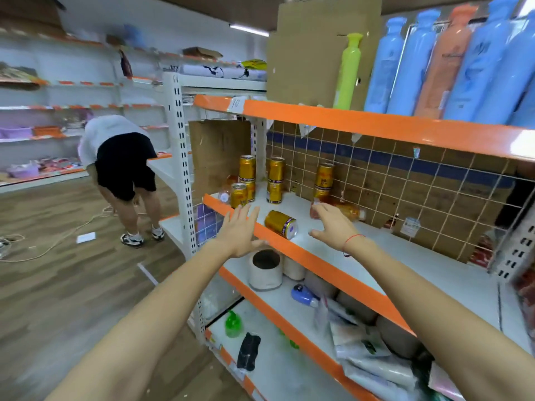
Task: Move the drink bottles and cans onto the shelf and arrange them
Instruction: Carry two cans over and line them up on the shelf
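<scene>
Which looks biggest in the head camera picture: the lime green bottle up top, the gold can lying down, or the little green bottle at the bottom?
1. Lime green bottle
2. Gold can lying down
3. Little green bottle

The last two look close, so nearness to the camera could fool us.

Single head-worn wide-angle view, looking forward and down, close to the orange-edged shelf (318, 257), aisle floor (72, 285) at left

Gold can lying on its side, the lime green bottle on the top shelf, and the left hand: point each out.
gold can (280, 224), head view, on the middle of its side wall.
lime green bottle (346, 73), head view, on its body.
left hand (241, 231), head view, on the back of the hand.
</scene>
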The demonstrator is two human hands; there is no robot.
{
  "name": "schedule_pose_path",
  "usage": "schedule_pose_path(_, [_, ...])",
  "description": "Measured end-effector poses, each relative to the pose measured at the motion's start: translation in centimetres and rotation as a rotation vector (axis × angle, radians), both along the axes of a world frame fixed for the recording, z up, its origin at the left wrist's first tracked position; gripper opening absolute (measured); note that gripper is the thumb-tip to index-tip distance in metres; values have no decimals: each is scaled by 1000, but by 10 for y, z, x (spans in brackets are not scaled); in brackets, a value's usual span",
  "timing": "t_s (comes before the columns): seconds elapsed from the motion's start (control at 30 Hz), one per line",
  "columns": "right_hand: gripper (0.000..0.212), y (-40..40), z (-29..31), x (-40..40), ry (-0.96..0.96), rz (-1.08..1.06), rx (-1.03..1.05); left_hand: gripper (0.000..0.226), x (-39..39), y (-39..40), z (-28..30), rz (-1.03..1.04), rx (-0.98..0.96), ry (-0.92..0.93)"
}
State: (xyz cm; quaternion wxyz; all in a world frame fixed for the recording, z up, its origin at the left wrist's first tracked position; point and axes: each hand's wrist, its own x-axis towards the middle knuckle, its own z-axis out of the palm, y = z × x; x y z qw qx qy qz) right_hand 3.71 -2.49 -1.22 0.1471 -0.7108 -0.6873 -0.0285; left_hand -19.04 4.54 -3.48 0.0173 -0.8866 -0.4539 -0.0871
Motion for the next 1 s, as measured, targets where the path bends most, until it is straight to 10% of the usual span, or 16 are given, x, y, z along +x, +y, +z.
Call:
schedule_pose_path(0.77, [69, 233, 27, -2, 162, -141, -66, 91, -8, 258, 37, 39, -96, -177])
schedule_pose_path(1.0, [73, 286, 27, -1, 242, -222, -33, 88, 6, 318, 17, -13, -281, -483])
